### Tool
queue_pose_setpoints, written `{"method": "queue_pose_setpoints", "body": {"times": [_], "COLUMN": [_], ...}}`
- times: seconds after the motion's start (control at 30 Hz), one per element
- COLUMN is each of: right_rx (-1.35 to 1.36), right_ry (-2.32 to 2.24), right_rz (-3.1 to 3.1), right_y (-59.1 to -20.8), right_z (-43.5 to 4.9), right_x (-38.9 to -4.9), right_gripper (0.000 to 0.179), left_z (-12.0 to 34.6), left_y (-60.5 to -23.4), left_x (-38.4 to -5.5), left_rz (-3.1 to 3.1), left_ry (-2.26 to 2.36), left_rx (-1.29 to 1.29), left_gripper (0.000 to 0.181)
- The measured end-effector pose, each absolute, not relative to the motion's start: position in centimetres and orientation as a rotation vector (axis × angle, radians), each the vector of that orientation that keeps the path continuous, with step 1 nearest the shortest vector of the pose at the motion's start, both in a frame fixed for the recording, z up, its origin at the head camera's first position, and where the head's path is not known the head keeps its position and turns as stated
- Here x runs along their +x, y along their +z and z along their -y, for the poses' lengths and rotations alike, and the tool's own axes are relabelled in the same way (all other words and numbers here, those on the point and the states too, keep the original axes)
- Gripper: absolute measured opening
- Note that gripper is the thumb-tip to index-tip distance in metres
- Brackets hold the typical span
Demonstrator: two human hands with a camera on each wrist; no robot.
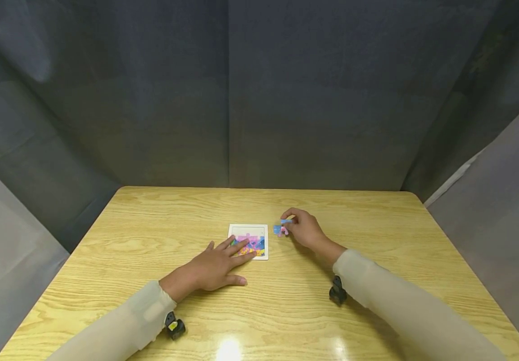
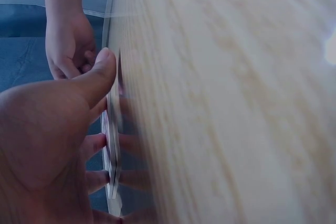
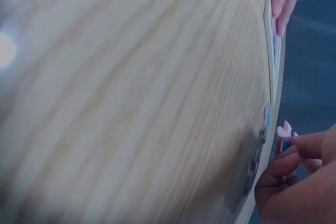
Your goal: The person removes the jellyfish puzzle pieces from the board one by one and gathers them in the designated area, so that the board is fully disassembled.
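Note:
A small white-framed jigsaw puzzle board (image 1: 251,230) lies on the table, its lower part filled with pink, blue and yellow picture pieces and its upper part bare white. My left hand (image 1: 218,264) rests on it from the left, fingers spread and straight over the filled part, thumb out to the side on the wood. To the right of the board, my right hand (image 1: 306,229) pinches a blue and pink puzzle piece (image 3: 285,134) between thumb and fingertips, raised a little above the tabletop. Just below that hand lie loose blue and pink puzzle pieces (image 1: 277,229), partly hidden.
The light wood-grain table (image 1: 174,215) stretches out on all sides of the board. Dark grey curtains (image 1: 313,100) hang behind its far edge, with paler cloth at both sides. A small black camera (image 1: 175,326) is strapped under each sleeve.

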State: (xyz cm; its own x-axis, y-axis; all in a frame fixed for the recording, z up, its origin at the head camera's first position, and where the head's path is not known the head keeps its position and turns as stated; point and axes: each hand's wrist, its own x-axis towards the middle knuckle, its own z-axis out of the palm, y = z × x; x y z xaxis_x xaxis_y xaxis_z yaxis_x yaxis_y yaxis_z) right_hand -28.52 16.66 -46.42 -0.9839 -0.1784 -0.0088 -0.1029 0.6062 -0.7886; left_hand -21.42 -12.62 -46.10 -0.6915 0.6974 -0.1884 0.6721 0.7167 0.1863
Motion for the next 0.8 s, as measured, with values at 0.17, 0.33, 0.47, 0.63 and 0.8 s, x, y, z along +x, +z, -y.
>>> {"method": "queue_pose_setpoints", "body": {"times": [0.17,0.33,0.47,0.63,0.8], "right_rx": [-0.212,-0.208,-0.217,-0.216,-0.214], "right_ry": [-1.345,-1.317,-1.291,-1.271,-1.284], "right_rz": [-2.718,-2.744,-2.767,-2.776,-2.767], "right_y": [-46.6,-46.7,-46.7,-47.0,-47.2], "right_z": [-17.9,-19.0,-20.0,-21.0,-22.1], "right_x": [-28.5,-28.6,-28.6,-28.6,-28.5], "right_gripper": [0.021,0.021,0.022,0.022,0.022], "left_z": [12.6,12.7,12.7,12.7,12.7], "left_y": [-46.1,-46.0,-46.0,-46.0,-46.0], "left_x": [-21.4,-21.3,-21.3,-21.3,-21.3], "left_rz": [-2.678,-2.677,-2.676,-2.675,-2.675], "left_ry": [0.152,0.163,0.17,0.167,0.169], "left_rx": [1.09,1.102,1.107,1.107,1.106], "left_gripper": [0.072,0.072,0.071,0.071,0.072]}}
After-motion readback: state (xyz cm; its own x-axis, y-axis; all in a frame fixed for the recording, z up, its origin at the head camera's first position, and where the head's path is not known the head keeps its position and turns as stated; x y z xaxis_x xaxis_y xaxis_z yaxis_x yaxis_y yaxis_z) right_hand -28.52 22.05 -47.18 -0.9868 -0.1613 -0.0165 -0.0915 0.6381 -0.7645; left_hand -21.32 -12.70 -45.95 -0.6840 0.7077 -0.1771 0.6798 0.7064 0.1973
